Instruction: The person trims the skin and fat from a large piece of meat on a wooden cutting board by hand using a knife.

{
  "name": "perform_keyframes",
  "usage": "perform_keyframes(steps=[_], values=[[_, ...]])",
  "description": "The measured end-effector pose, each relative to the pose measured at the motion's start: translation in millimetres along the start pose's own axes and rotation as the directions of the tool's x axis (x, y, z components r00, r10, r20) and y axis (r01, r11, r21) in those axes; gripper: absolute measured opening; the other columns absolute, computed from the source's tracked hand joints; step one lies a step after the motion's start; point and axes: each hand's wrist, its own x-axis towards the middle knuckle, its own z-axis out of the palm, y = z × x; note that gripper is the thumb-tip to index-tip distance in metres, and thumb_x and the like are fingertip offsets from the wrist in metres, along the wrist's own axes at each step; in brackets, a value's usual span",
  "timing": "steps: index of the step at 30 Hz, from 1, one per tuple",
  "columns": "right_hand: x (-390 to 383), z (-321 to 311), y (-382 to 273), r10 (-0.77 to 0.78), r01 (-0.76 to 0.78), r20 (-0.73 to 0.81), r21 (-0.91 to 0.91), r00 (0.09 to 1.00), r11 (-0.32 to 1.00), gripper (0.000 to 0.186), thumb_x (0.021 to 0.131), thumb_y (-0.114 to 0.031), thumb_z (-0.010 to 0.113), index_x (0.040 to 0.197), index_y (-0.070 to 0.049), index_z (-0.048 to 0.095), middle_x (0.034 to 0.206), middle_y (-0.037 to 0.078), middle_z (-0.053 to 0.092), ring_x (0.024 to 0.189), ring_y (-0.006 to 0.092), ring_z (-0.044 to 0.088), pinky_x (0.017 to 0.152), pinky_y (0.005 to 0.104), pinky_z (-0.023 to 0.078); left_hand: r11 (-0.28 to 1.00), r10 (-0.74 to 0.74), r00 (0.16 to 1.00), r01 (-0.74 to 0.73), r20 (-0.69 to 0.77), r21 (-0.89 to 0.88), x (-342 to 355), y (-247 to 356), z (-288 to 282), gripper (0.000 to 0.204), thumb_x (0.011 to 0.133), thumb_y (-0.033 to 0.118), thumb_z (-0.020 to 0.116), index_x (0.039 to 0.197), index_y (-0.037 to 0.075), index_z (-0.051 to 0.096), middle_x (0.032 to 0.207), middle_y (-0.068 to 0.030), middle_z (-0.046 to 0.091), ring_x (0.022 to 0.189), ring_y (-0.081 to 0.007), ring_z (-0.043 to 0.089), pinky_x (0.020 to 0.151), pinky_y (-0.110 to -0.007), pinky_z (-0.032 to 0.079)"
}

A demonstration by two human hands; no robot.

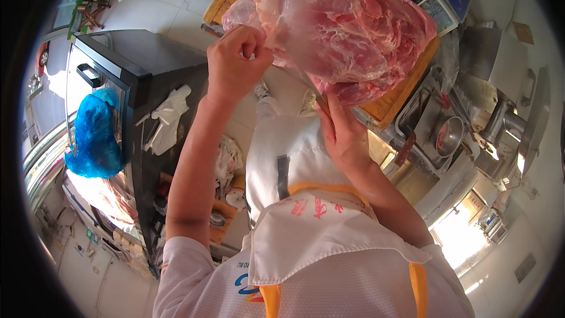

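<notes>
A large slab of raw pink meat [359, 23] with pale fat lies on a wooden cutting board [385, 109] at the top of the view. My left hand [238, 62] is closed at the meat's near left edge, its curled fingers pinching the pale outer layer. Closed round a knife's handle, my right hand [346, 138] is just below the meat's near edge. The slim knife blade [307, 87] points up and left along the underside of the meat. Where exactly its tip ends is hard to make out.
A scale with a keypad [432, 9] stands behind the board at the right. Right of me, a metal tray [438, 171] holds wooden-handled tools and a steel bowl [449, 136]. A black cabinet [159, 59] with a blue plastic bag [97, 135] is at the left.
</notes>
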Motion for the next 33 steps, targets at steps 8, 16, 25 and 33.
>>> perform_keyframes(steps=[8,16,25,33], values=[[-24.2,-18.4,-19.2,0.064,-0.065,0.019,0.019,0.998,0.998,0.053,0.101,-0.007,0.073,0.152,-0.003,0.059,0.100,0.022,0.075,0.083,0.0372,0.077,0.068,0.0463,0.063,1.000,-0.017,1.000,0.017,-0.024,0.013,-1.3,-5.3,-9.0,0.028,0.075,-0.009,0.078,0.077,0.000,0.051,0.078,-0.0006,0.060,0.070,-0.0083,0.045,0.066,-0.025,0.043],[-43.8,-20.2,-7.7,0.191,-0.167,0.186,-0.139,0.964,0.976,0.046,0.102,-0.008,0.073,0.145,0.000,0.063,0.101,0.023,0.075,0.086,0.0408,0.077,0.070,0.0477,0.062,0.997,-0.080,0.994,0.081,-0.075,0.009,1.7,-2.5,-9.8,0.026,0.077,-0.005,0.076,0.075,0.001,0.050,0.070,-0.0045,0.053,0.066,-0.0140,0.050,0.066,-0.029,0.050],[-52.0,-54.1,-7.5,0.204,-0.199,-0.012,0.172,0.979,0.965,0.043,0.103,-0.006,0.074,0.142,0.007,0.063,0.104,0.025,0.076,0.084,0.0371,0.077,0.072,0.0405,0.061,0.939,-0.298,0.944,0.264,-0.141,-0.222,-16.8,34.2,35.1,0.025,0.090,0.011,0.082,0.109,-0.002,0.072,0.097,-0.0099,0.077,0.093,-0.0194,0.077,0.083,-0.032,0.061],[-50.7,-69.7,-2.3,0.382,-0.336,-0.061,0.364,0.922,0.869,0.039,0.106,-0.007,0.071,0.142,0.006,0.065,0.086,0.012,0.064,0.073,0.0142,0.059,0.068,0.0290,0.054,0.726,-0.465,0.873,0.470,0.145,-0.503,19.9,25.2,42.8,0.025,0.096,0.019,0.081,0.101,-0.004,0.075,0.085,-0.0046,0.074,0.077,-0.0136,0.070,0.068,-0.030,0.055]])
